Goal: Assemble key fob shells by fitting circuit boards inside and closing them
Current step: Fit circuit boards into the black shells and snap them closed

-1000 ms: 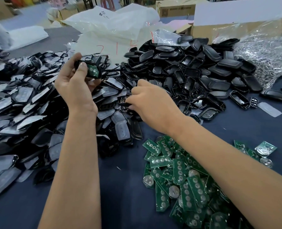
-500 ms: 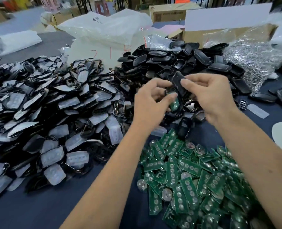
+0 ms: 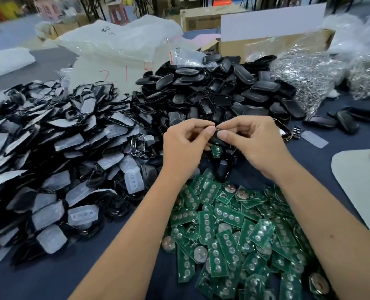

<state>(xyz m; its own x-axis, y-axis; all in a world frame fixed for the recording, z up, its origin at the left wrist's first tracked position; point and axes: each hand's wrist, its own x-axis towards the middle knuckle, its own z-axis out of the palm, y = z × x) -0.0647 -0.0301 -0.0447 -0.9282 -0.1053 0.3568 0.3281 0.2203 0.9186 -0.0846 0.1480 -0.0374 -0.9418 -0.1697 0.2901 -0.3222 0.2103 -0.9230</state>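
My left hand (image 3: 185,140) and my right hand (image 3: 252,138) meet above the table's middle and pinch one black key fob shell (image 3: 216,138) between their thumbs and fingers; most of the shell is hidden by the fingers. Below the hands lies a heap of green circuit boards (image 3: 231,232) with round coin cells. A pile of black shell halves (image 3: 218,94) rises behind the hands. To the left spreads a pile of black front frames with translucent button pads (image 3: 56,165).
The table has a dark blue cloth (image 3: 56,278). Clear plastic bags (image 3: 119,37), a cardboard box (image 3: 272,40) and bags of small metal parts (image 3: 309,76) stand at the back. A white plate (image 3: 361,182) lies at the right edge. Several closed fobs (image 3: 340,120) lie at far right.
My hands came together: the left carried a shell with a green board from the left pile to the middle, the right brought a black half, and now both pinch the shell closer together.
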